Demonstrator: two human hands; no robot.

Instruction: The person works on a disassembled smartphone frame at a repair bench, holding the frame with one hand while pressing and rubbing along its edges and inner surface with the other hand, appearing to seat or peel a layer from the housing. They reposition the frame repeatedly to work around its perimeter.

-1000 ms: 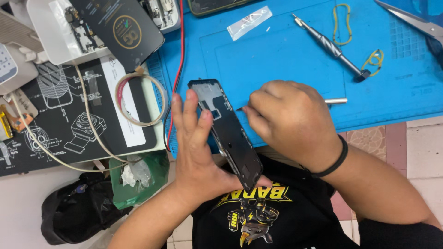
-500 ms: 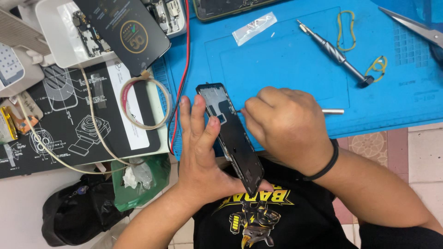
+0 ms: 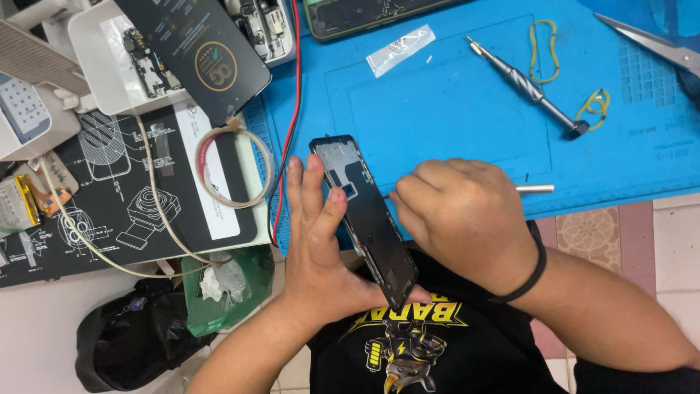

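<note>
Blue mat covers the bench; I hold the phone frame over its near edge, tilted, with its lower end towards my chest. My left hand cradles the frame from the left: palm under the lower end, fingers spread along its left side, one fingertip on the inner face. It is a loose supporting hold, not a fist.

My right hand is closed around a thin metal tool. The handle end projects to the right of my knuckles; the fine tip meets the frame's right edge, near the upper half. The exact contact point is too small to make out.

For good work at this step, as I judge it:
- Keep the frame braced against the left palm so that it cannot twist under tool pressure.
- Keep the left fingers clear of the tip's line of travel.
- Apply light force only, along the edge rather than into the frame; a slip could gouge it or stab a finger.
- Rest the right wrist low to steady the tip.

Also on the mat, well apart from my hands: a screwdriver, two yellow rubber bands, a clear plastic strip, scissors. A red wire runs down the mat's left edge.
</note>
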